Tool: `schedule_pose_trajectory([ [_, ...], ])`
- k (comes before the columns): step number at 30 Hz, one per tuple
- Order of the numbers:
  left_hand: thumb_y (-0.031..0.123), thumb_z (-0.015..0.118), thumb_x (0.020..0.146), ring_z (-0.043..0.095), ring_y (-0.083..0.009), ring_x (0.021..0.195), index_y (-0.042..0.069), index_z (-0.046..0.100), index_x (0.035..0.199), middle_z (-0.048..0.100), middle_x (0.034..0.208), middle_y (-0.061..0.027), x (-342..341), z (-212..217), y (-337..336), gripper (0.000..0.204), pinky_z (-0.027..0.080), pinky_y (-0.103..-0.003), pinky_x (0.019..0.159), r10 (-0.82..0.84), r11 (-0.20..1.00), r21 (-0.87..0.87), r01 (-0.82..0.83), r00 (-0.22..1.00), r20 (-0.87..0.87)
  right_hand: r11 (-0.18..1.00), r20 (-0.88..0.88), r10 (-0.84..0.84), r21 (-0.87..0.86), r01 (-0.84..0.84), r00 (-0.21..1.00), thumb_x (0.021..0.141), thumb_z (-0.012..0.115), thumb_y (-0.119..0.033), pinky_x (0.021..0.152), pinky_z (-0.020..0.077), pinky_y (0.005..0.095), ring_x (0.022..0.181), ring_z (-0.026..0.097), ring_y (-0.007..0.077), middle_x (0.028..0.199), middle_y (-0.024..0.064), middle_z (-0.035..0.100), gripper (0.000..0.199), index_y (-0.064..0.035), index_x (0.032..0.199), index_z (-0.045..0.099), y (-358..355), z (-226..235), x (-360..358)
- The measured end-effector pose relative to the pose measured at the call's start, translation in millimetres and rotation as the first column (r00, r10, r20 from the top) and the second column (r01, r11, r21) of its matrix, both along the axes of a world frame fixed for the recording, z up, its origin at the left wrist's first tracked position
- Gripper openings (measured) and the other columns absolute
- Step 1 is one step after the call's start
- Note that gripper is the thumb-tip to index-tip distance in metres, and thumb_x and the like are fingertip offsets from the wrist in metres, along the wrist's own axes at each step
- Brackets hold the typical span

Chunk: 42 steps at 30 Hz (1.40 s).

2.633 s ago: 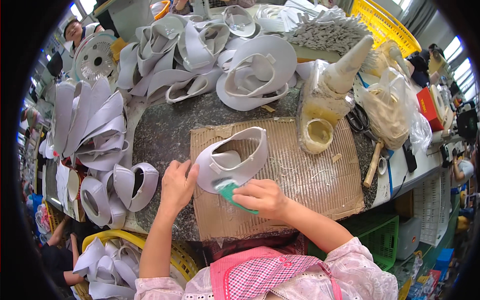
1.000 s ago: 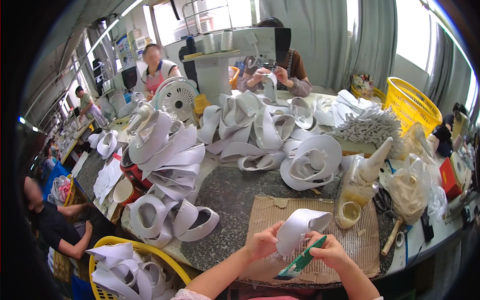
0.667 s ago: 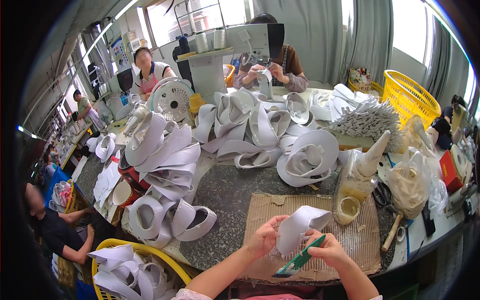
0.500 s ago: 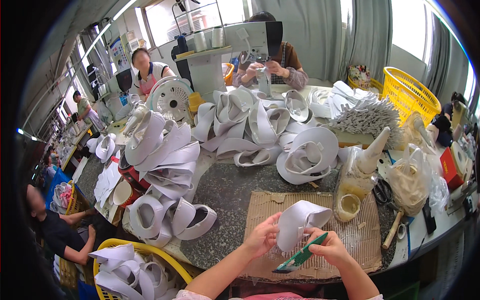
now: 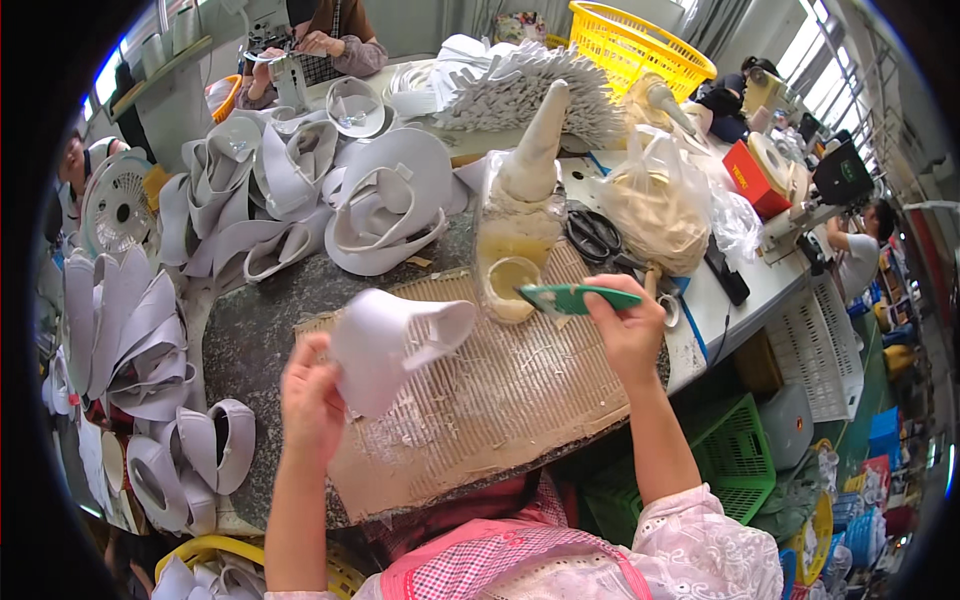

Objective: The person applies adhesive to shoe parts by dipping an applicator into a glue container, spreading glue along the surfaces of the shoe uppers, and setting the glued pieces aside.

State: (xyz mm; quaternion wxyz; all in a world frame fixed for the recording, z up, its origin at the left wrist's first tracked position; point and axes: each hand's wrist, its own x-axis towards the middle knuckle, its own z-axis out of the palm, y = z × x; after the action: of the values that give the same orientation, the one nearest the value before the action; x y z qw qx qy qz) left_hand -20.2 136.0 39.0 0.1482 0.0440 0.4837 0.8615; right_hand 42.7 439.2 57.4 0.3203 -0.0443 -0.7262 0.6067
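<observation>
Head view, only cam.

L hand [image 5: 312, 405] – fingers closed on a white shoe upper [image 5: 392, 343], gripping its lower-left edge. Upper held up off the cardboard mat [image 5: 480, 400], open end pointing right, tilted. Clear gap betw. upper and R hand.

R hand [image 5: 628, 325] – closed on a green brush [image 5: 575, 297], pinched at its right end betw. thumb and fingers. Brush approx. level, tip pointing left, over or at the rim of the glue cup [image 5: 512, 285]; contact w/ glue – cannot tell.

Glue cup sits at far edge of mat, just in front of a clear bag of yellowish stuff w/ a pale cone [image 5: 530, 160] rising from it. Scissors [image 5: 595, 235] right of that, near a knotted plastic bag [image 5: 655, 205].

Mat: ribbed, glue-smeared, lies on the dark tabletop [image 5: 260, 330]; its near edge overhangs toward the person. Mat centre is bare – the main free working room, directly under both hands.

Left and far side crowded: heaped white uppers [image 5: 300, 190], more stacked at left rim [image 5: 110, 330]. Yellow basket [image 5: 635, 45] at far right. Right tabletop edge drops to green crates [image 5: 730, 470] below.

Other people at far end and right, well apart.
</observation>
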Motion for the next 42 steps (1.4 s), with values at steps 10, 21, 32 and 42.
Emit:
schedule_pose_trajectory([
  [10, 0.000, 0.048, 0.081, 0.057, -0.0109, 0.085, -0.005, 0.052, 0.105, 0.059, 0.095, -0.0081, -0.8, 48.9, -60.6, 0.025, 0.046, -0.023, 0.074, 0.226, 0.934, -0.162, -0.320, 0.876, -0.426, 0.858, -0.174, -0.105, 0.483, 0.178, 0.979, 0.067, 0.067, -0.007, 0.054, 0.0427, 0.0299, 0.058, 0.055, 0.0213, 0.067, 0.0084, 0.061, 0.007, -0.0064, 0.074, 0.065, 5.9, -7.3, -30.2],
  [21, -0.002, 0.044, 0.078, 0.055, -0.0089, 0.074, -0.005, 0.060, 0.094, 0.061, 0.083, -0.0049, -11.0, 47.7, -21.2, 0.023, 0.043, -0.021, 0.067, -0.051, 0.779, -0.603, -0.169, 0.943, -0.329, 0.970, 0.109, 0.232, 0.046, -0.238, 0.967, 0.075, 0.062, -0.004, 0.049, 0.0409, 0.0224, 0.057, 0.053, 0.0103, 0.069, 0.0051, 0.059, 0.005, 0.0012, 0.077, 0.062, -22.7, -32.0, 17.6],
  [32, -0.006, 0.042, 0.072, 0.058, -0.0119, 0.069, 0.000, 0.062, 0.096, 0.064, 0.078, -0.0119, -48.3, 40.7, 33.3, 0.032, 0.045, -0.024, 0.066, -0.254, 0.594, -0.767, -0.241, 0.849, -0.464, 0.608, -0.110, 0.260, 0.791, -0.074, 0.959, 0.056, 0.056, 0.001, 0.049, 0.0436, 0.0315, 0.059, 0.055, 0.0220, 0.068, 0.0074, 0.055, 0.030, -0.0021, 0.086, 0.058, -97.8, -74.2, -17.5],
  [42, -0.008, 0.043, 0.071, 0.052, -0.0075, 0.063, 0.000, 0.063, 0.094, 0.059, 0.072, -0.0062, -34.9, 19.4, 6.2, 0.032, 0.041, -0.021, 0.059, -0.210, 0.616, -0.735, -0.285, 0.839, -0.502, 0.731, 0.029, 0.430, 0.576, -0.366, 0.902, 0.065, 0.065, 0.000, 0.047, 0.0417, 0.0293, 0.052, 0.054, 0.0234, 0.065, 0.0087, 0.056, 0.018, -0.0035, 0.082, 0.061, -103.9, -71.8, -11.6],
])
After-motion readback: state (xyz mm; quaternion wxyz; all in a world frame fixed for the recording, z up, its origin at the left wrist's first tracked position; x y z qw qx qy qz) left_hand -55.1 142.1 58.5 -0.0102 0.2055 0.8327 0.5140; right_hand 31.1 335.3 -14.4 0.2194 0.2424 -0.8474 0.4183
